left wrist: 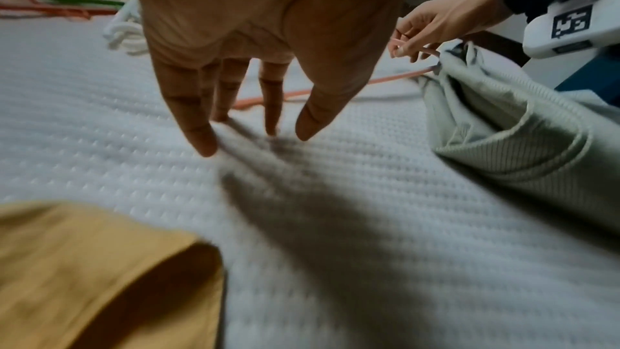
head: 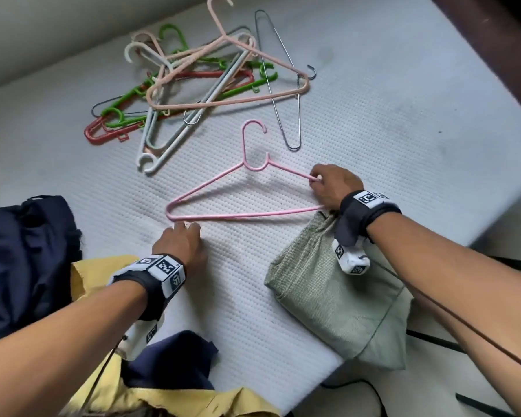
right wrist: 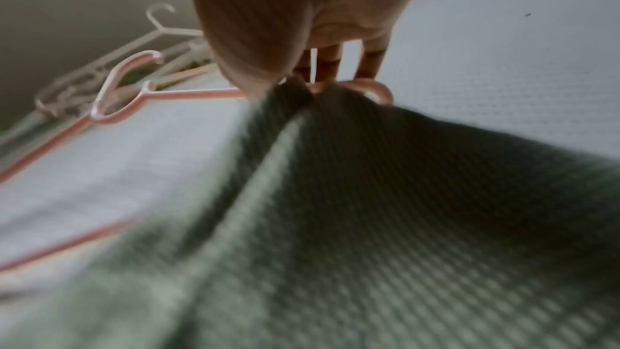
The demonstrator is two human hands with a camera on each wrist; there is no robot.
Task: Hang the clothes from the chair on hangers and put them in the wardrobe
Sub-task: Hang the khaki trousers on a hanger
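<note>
— So where is the pink hanger [head: 223,203]?

— Flat on the mattress [head: 373,115]. The right hand [head: 333,185] pinches its right end together with the grey-green garment [head: 337,293]. The left hand [head: 181,243] is spread, fingers [left wrist: 201,139] straight, just beside the left corner, holding nothing.

— How will they handle?

— Hanger: light, thin, probably springy; hold a shoulder. Cloth: soft and limp; take its edge.

place: home bedroom | surface: bare white quilted mattress [head: 373,121] against a plain wall, dark wooden frame at its far edge | on it: heap of mixed plastic and wire hangers [head: 193,82], loose clothes — navy garment [head: 27,251], yellow shirt [head: 103,275], grey-green garment [head: 337,296] | domestic, not shop or lab
</note>
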